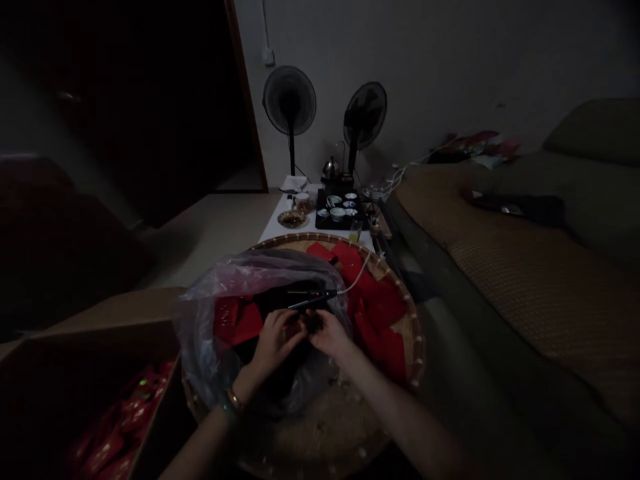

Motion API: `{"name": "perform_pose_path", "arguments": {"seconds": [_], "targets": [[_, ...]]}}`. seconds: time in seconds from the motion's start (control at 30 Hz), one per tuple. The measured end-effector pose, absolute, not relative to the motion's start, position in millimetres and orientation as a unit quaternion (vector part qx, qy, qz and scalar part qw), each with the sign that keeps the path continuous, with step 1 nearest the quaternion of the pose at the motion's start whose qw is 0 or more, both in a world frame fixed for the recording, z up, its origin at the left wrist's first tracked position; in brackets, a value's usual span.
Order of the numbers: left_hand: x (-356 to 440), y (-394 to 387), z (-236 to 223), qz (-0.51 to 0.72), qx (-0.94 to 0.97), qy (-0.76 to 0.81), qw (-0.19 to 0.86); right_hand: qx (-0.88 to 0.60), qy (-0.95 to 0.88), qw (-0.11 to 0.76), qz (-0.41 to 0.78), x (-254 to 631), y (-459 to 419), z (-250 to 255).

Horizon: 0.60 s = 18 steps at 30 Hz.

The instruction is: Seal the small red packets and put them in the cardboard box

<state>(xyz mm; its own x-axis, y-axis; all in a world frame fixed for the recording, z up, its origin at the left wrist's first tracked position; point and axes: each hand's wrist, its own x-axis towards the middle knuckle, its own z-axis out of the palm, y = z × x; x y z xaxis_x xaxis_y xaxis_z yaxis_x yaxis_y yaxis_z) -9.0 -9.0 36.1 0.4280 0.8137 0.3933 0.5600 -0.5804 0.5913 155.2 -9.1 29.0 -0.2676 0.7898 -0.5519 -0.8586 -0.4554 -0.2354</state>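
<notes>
My left hand (278,339) and my right hand (329,333) meet over a clear plastic bag (200,347) that lies open with dark contents. Between my fingers sits a small dark clump (314,324), its kind too dim to tell. The right fingers close around it; the left fingers are bent together beside it, and what they hold is hidden. Just beyond my fingertips lies a black two-armed tool (315,297) with a pale cord. Red packets (245,323) show inside the bag's left side. More red packets (377,303) lie to the right in the round woven tray (345,427).
At left stands an open cardboard box (95,320) with shiny red packets (125,423). Behind the tray, a white table (273,227) bears a black tea tray (325,223) with several cups. Two fans (290,100) stand by the wall. A mat-covered seat (480,260) runs along the right.
</notes>
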Motion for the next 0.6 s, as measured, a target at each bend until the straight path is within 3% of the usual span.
{"name": "perform_pose_path", "arguments": {"seconds": [0.33,0.6], "targets": [[5,13,24,0.076,0.904,0.409,0.097,-0.412,-0.017,0.495,0.764,194,-11,28],[-4,9,19,0.164,0.872,0.434,0.154,-0.425,-0.135,0.405,0.798,195,-10,44]]}}
